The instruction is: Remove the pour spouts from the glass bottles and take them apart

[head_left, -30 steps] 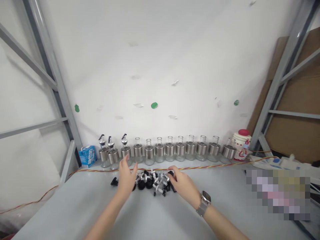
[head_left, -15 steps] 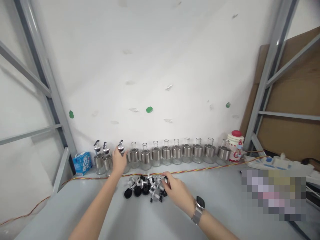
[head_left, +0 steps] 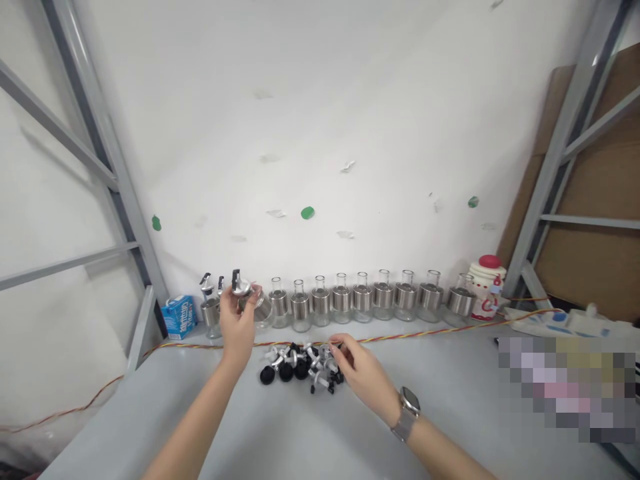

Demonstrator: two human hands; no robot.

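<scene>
My left hand (head_left: 237,327) is closed around the neck of a glass oil bottle (head_left: 263,310) with a steel band. The bottle leans toward me, and its silver pour spout (head_left: 241,285) with a black flap shows above my fingers. To its left stand two more spouted bottles, one (head_left: 211,312) in plain sight and the other mostly behind my hand. My right hand (head_left: 367,373), with a watch on the wrist, is at the right edge of a pile of loose pour spouts (head_left: 323,377). Its thumb and forefinger are nearly together; what is between them is unclear.
A row of spoutless bottles (head_left: 341,298) lines the wall, with a red-lidded white jar (head_left: 486,290) at the right end. A blue carton (head_left: 179,317) stands at left. A twisted cable (head_left: 395,338) crosses the table. A white boat-shaped object (head_left: 565,323) lies at right.
My left hand has tilted the spouted bottle out of its upright place in the row, bringing its top toward me. My right hand stays by the pile, thumb and forefinger closer together.
</scene>
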